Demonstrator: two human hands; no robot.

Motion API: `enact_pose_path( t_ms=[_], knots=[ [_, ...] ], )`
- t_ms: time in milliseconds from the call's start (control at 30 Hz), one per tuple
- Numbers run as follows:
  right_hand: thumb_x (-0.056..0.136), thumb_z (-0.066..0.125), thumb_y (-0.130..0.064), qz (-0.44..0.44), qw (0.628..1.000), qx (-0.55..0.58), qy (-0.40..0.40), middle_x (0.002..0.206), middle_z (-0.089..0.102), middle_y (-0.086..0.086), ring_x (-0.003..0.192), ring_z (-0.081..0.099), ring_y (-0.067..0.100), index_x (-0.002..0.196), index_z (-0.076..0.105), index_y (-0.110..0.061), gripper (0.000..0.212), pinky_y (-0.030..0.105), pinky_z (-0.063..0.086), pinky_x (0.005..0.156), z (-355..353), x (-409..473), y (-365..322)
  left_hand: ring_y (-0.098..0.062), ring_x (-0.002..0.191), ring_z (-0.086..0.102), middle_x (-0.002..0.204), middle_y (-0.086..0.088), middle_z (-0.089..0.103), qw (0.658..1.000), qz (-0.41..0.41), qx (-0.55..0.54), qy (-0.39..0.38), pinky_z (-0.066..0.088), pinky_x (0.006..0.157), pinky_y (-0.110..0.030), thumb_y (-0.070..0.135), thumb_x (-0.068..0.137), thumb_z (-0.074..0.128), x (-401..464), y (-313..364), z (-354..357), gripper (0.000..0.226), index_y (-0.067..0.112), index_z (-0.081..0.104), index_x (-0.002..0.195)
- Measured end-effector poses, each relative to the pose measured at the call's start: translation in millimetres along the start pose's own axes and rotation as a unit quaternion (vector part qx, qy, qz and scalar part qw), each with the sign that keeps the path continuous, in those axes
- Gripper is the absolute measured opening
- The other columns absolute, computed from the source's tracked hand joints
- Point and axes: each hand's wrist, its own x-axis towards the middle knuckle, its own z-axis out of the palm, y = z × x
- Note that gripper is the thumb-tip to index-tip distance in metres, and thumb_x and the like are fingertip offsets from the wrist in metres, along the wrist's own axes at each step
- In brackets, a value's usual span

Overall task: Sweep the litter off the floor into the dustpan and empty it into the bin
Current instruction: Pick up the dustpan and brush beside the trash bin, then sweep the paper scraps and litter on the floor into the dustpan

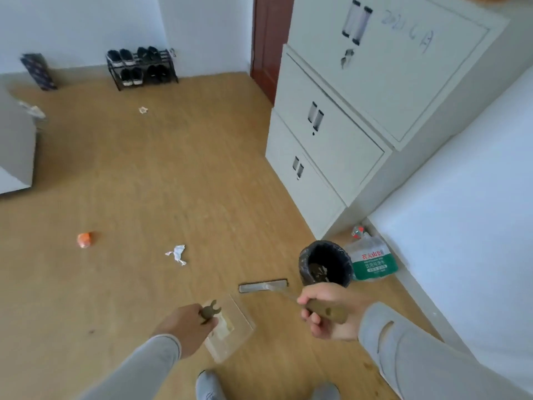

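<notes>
My left hand grips the brown handle of a clear dustpan, which hangs low over the wooden floor with a pale scrap inside. My right hand grips the brown handle of a small broom, whose flat head points left, just left of the bin. The round bin has a black liner and some rubbish at its bottom. Litter lies on the floor: a white crumpled paper, an orange piece and a small scrap farther off.
Grey metal cabinets stand along the right, with a white wall beyond. A large water bottle lies behind the bin. A shoe rack stands at the far wall, and a grey box at the left. My shoes show at the bottom.
</notes>
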Motion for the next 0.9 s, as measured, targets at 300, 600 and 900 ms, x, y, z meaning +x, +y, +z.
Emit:
enact_pose_path(
  t_ms=[300, 600, 900],
  knots=[
    [0.094, 0.062, -0.013, -0.065, 0.906, -0.402, 0.119, 0.074, 0.06, 0.009, 0.065, 0.061, 0.023, 0.088, 0.06, -0.006, 0.009, 0.036, 0.055, 0.065, 162, 65, -55, -0.022, 0.09, 0.07, 0.098, 0.001, 0.071, 0.991, -0.041, -0.099, 0.08, 0.059, 0.081, -0.038, 0.057, 0.094, 0.051, -2, -127, -75, 0.04, 0.021, 0.063, 0.108],
    [0.091, 0.052, -0.001, 0.002, 0.824, -0.536, 0.184, 0.078, 0.071, 0.015, 0.054, 0.055, 0.019, 0.087, 0.063, -0.003, 0.012, 0.026, 0.047, 0.05, 162, 143, -102, -0.018, 0.074, 0.068, 0.083, 0.004, 0.07, 0.973, -0.129, -0.153, 0.119, 0.054, 0.065, -0.031, 0.058, 0.096, 0.049, 34, -175, -123, 0.035, 0.027, 0.062, 0.106],
    [0.102, 0.042, -0.021, -0.051, 0.748, -0.625, 0.22, 0.081, 0.057, -0.002, 0.064, 0.056, 0.011, 0.127, 0.061, -0.008, 0.034, 0.021, 0.042, 0.052, 172, 199, -207, -0.016, 0.07, 0.068, 0.079, 0.007, 0.07, 0.961, -0.183, -0.16, 0.132, 0.052, 0.059, -0.029, 0.062, 0.094, 0.051, 89, -180, -175, 0.033, 0.033, 0.063, 0.102]
  ],
)
